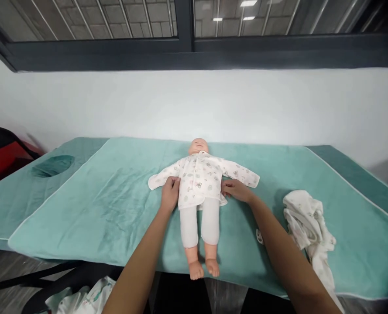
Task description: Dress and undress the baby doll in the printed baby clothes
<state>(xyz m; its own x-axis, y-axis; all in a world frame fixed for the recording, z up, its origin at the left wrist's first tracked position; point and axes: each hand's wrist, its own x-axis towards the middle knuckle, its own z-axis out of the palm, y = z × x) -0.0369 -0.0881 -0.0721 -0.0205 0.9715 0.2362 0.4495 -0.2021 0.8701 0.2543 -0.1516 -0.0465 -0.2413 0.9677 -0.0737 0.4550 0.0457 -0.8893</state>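
While the doll (pixel 210 220) lies on its back across the bed (pixel 115 209), head by the far edge and feet at the near one, the left hand (pixel 170 192) and the right hand (pixel 235 190) touch opposite sides of its shirt (pixel 200 179), fingers bent and close together; whether they pinch it cannot be told. Crumpled cloth (pixel 308 222) lies toward the near right corner.

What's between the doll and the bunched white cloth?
The right hand and forearm, plus a small white item on the green cover, in the head view.
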